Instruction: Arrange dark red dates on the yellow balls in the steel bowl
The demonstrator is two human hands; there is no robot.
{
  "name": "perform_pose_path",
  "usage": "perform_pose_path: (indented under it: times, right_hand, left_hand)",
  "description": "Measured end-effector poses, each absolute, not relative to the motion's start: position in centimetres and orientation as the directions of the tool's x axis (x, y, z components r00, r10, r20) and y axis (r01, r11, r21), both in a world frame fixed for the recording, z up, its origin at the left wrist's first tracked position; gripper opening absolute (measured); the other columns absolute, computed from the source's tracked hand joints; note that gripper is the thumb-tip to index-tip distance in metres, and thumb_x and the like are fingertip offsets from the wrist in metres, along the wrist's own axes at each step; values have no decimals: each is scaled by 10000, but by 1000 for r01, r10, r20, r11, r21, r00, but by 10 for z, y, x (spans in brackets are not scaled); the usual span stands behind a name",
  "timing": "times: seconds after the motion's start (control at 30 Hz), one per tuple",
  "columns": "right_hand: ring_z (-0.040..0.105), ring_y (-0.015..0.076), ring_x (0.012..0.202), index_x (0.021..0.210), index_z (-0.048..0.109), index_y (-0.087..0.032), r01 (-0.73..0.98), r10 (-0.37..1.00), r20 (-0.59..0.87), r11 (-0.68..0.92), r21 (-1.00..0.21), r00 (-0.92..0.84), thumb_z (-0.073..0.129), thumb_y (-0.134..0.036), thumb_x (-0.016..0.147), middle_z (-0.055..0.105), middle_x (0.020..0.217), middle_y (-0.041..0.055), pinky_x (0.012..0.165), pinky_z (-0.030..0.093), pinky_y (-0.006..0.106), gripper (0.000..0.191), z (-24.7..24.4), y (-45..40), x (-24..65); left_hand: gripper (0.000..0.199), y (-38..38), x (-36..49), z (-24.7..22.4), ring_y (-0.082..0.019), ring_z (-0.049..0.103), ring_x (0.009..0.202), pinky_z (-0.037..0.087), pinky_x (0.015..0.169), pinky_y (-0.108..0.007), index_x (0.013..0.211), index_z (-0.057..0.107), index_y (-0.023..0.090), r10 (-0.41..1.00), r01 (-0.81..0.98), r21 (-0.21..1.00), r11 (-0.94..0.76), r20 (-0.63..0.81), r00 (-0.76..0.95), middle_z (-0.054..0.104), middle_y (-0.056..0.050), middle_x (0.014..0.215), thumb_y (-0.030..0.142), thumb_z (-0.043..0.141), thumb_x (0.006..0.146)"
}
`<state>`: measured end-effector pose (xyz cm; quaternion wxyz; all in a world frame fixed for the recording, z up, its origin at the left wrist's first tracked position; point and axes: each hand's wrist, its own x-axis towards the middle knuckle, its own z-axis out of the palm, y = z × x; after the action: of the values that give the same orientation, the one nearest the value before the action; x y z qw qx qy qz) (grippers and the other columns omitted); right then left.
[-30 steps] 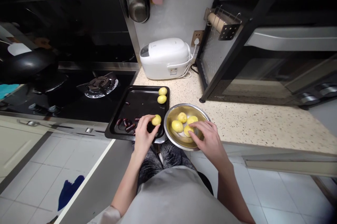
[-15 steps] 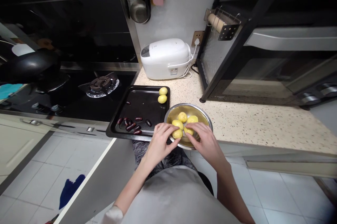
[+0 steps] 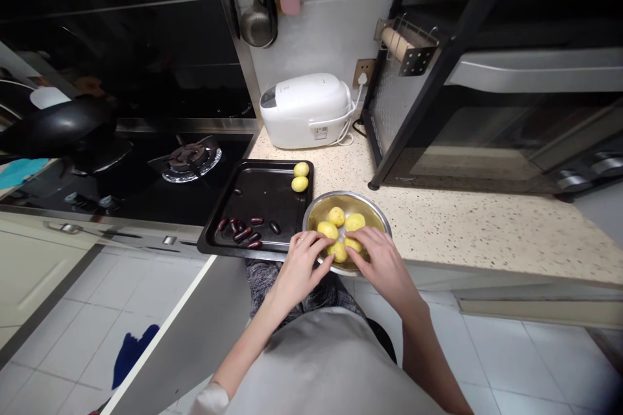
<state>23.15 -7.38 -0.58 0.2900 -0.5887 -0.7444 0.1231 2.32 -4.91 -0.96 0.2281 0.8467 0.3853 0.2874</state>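
Note:
A steel bowl (image 3: 316, 205) sits at the counter's front edge with several small yellow, potato-like oval pieces (image 3: 336, 216) in it. My left hand (image 3: 304, 265) reaches over the near left rim, thumb and fingers curved at one yellow potato (image 3: 337, 252). Across from it, my right hand (image 3: 382, 262) has its thumb and fingers around another yellow potato (image 3: 354, 245). The two held potatoes are close together low in the bowl. Left of the bowl, a black baking tray (image 3: 263, 194) holds two more yellow potatoes (image 3: 300, 184) and several dark-red oblong pieces (image 3: 242, 234).
Behind the tray is a white rice cooker (image 3: 309, 110) with its cord. An oven (image 3: 511, 136) stands on the right. To the left are a gas burner (image 3: 189, 158) and a black wok (image 3: 63, 119). A drawer or door (image 3: 195, 324) juts out below the tray.
The potato at my left fingers has shifted right and slightly nearer me. The potato at my right fingers has moved slightly right. Both hands stay over the bowl.

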Motion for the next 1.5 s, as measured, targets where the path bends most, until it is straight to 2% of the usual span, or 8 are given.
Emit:
perform_pose_path:
  times: [0.37,0.53,0.7,0.97,1.1,1.23,1.4,1.5]
  right_hand:
    - [630,279,975,982,706,-230,873,954,290,200,-444,-71,505,-295,1023,674,985,82,892,489,449,215,-7,-78,234]
    - [640,278,1036,998,690,-233,852,953,288,226,-473,-93,507,-295,1025,693,1073,85,915,496,448,195,-8,-81,236]
    - [639,284,1100,1085,695,-236,840,949,293,251,-481,-116,517,-283,1019,702,1146,88,956,499,474,195,-11,-85,239]
    - [642,276,1052,1108,712,-238,840,950,304,220,-496,-70,506,-271,1012,682,1115,94,926,532,467,229,-13,-87,241]
    - [640,286,1108,1102,711,-230,840,954,293,214,-499,-69,520,-265,1011,684,1170,101,949,529,467,215,-12,-86,240]
    - [638,294,1165,1126,711,-216,825,955,279,238,-512,-103,511,-260,1023,704,1218,107,988,519,489,230,-14,-85,239]
    - [629,287,1224,1214,705,-225,809,952,280,260,-527,-123,483,-250,1032,715,1279,106,1029,509,499,288,-15,-83,238]
    - [624,287,1223,1240,693,-219,806,957,260,254,-535,-129,477,-244,1034,711,1282,105,1037,503,498,300,-14,-82,237]
  left_hand:
    - [309,-37,8,-2,-281,556,1310,423,1146,-505,1334,593,263,788,542,575,-613,389,477,620,-115,1344,265,565,1026]
    - [388,16,-14,4,-270,508,1399,417,1201,-467,1418,532,258,800,573,558,-600,429,420,532,-127,1457,269,524,1031]
    - [532,85,-19,-11,-310,467,1449,404,1215,-526,1491,464,210,782,634,459,-623,344,520,456,-167,1547,214,577,971]
    - [520,126,-3,-22,-299,606,1232,551,1047,-483,1361,570,196,772,702,322,-635,295,563,571,-144,1308,121,673,858]
    - [445,120,-2,-20,-287,658,1092,599,905,-426,1203,631,211,824,723,396,-566,280,492,581,-113,1231,102,755,791]
    - [395,109,-3,-8,-279,674,1025,595,895,-433,1147,631,204,843,709,457,-537,327,427,614,-102,1183,106,756,784]
    - [332,76,5,17,-234,656,1034,617,784,-333,1156,608,197,789,468,637,-613,468,398,625,-95,1189,243,744,857]
    - [350,49,19,27,-226,653,1063,605,821,-317,1188,608,207,751,356,680,-641,463,470,644,-87,1193,312,751,886]
